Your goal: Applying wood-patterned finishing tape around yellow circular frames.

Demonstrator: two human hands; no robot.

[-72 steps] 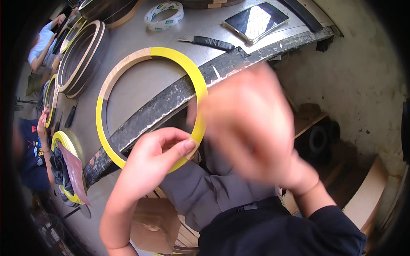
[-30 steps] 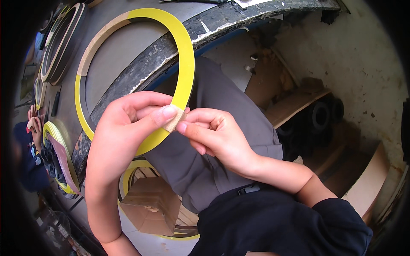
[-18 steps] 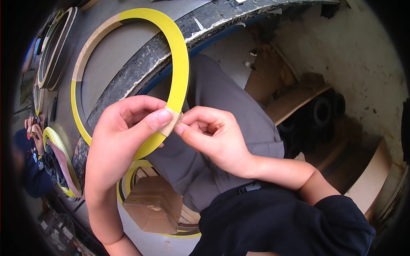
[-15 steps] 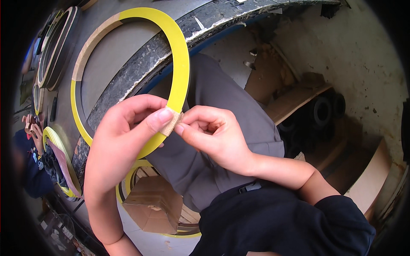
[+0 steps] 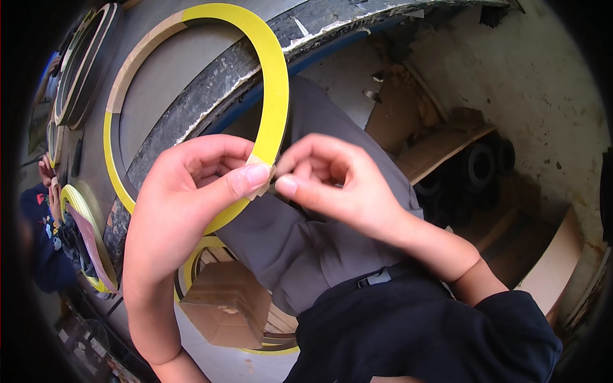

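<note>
A large flat yellow ring (image 5: 276, 83) stands tilted over the bench edge, with a long stretch of tan tape (image 5: 143, 54) along its upper left. My left hand (image 5: 185, 198) is closed on the ring's near right side, its thumb pressed on a short tan tape patch (image 5: 260, 189) wrapped there. Just right of that patch is my right hand (image 5: 345, 182), thumb and forefinger tips slightly apart and nothing visible between them. The fingers of my left hand behind the ring are partly hidden.
A dark, worn bench edge (image 5: 191, 105) curves past my legs. Below stands an open cardboard box (image 5: 227, 300) among more yellow-edged rings. Black rolls (image 5: 480, 167) sit under a cardboard shelf at right. Stacked rings (image 5: 86, 70) and a co-worker's hand (image 5: 46, 171) are at far left.
My right fingertips have parted slightly and shifted up and right, off the tape patch's edge. The ring has risen a little, with my left hand still holding it.
</note>
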